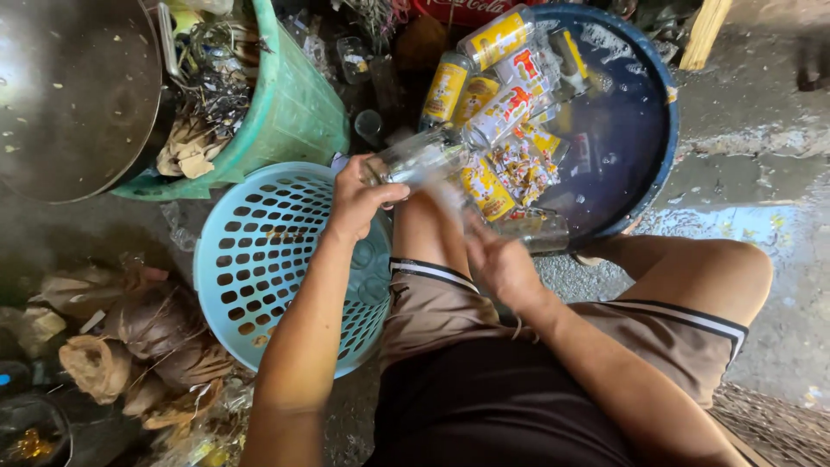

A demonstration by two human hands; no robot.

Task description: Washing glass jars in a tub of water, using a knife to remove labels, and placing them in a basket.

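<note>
Wet grey ground holds a round blue tub of water; left hand grasps a clear glass bottle, right hand grip looks blurry, cannot tell

Wet grey concrete floor, dim daylight.

You hold a clear glass bottle in your left hand, lying almost level above the rim of the light blue basket. It looks blurred and without label, its far end toward the blue tub of water.
</note>
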